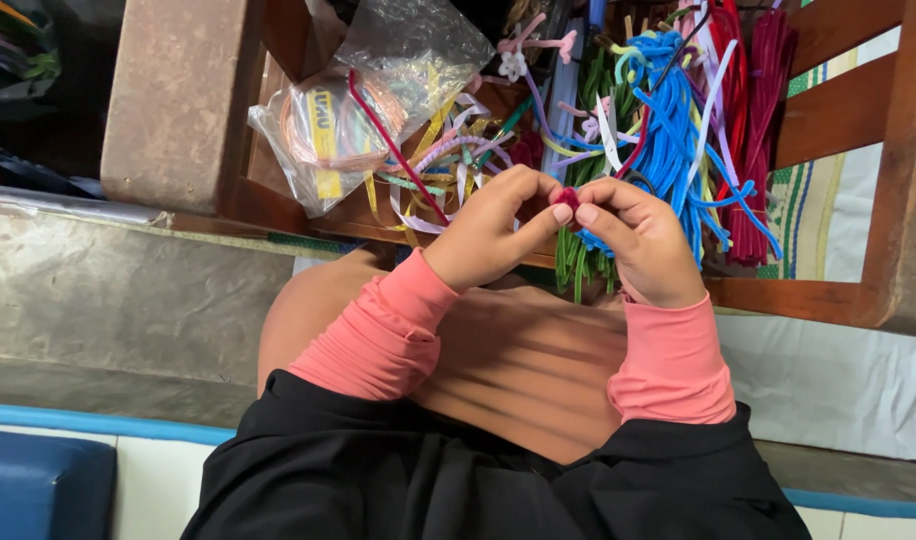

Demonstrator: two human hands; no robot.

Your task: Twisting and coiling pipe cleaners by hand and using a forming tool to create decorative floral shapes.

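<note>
My left hand and my right hand meet fingertip to fingertip over my lap. Between them they pinch a small dark red fuzzy coil. A long dark red pipe cleaner runs from the left hand up and to the left, across a clear plastic bag. Both wrists wear salmon pink sleeves. Just beyond the hands a wooden tray holds a heap of pipe cleaners: blue ones, green ones and dark red ones.
A clear plastic bag with coiled copper wire and a yellow label lies at the tray's left. Pastel ribbon strips and a small white flower lie among the pipe cleaners. A grey concrete ledge runs at left; a blue cushion sits bottom left.
</note>
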